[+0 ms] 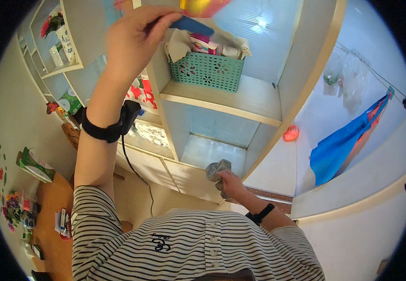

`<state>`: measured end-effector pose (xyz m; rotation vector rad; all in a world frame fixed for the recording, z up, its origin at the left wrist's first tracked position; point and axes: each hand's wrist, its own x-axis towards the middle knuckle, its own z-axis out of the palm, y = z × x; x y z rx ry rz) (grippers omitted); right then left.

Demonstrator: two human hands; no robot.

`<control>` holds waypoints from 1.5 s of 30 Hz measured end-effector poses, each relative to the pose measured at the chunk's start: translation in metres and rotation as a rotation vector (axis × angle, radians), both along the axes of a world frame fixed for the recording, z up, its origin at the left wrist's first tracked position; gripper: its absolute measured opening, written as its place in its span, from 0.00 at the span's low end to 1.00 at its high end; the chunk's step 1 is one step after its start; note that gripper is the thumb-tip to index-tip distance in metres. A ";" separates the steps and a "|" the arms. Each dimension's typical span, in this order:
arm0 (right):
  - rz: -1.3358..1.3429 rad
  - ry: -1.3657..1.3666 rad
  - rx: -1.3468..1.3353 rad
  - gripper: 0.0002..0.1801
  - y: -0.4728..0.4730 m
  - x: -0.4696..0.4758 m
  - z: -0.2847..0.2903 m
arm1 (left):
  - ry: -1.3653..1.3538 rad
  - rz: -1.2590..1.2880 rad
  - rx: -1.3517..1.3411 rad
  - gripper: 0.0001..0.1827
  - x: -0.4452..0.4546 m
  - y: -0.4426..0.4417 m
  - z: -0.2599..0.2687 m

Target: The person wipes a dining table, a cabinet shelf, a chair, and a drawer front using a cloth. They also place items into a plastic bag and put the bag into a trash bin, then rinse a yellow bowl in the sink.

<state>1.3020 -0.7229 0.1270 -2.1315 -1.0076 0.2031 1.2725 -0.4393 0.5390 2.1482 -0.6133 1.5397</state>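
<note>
My left hand [134, 42] is raised at the upper shelf, its fingers closed on a flat dark blue object [193, 25] that I cannot identify further. Just beyond that object stands a green perforated plastic basket [207, 73] holding beige cloth [180, 45] and a pink-and-white box [205, 46]. Lower down, at the front edge of the lower compartment, my right hand [231, 184] grips a crumpled grey cloth [220, 170]. Above the basket, a red and yellow item [204, 7] is partly cut off by the picture's top.
Wooden shelf boards [220, 105] and an upright panel [308, 70] frame the compartments. A blue apron [343, 140] and plastic bags [353, 77] hang at right, near a red bag [290, 133]. A wooden table [50, 207] with flowers [13, 207] stands at lower left. A black cable [136, 172] trails from my left wrist.
</note>
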 end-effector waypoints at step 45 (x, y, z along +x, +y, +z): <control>-0.251 -0.564 -0.265 0.23 0.026 0.110 0.294 | 0.329 0.096 0.420 0.12 0.089 -0.014 -0.012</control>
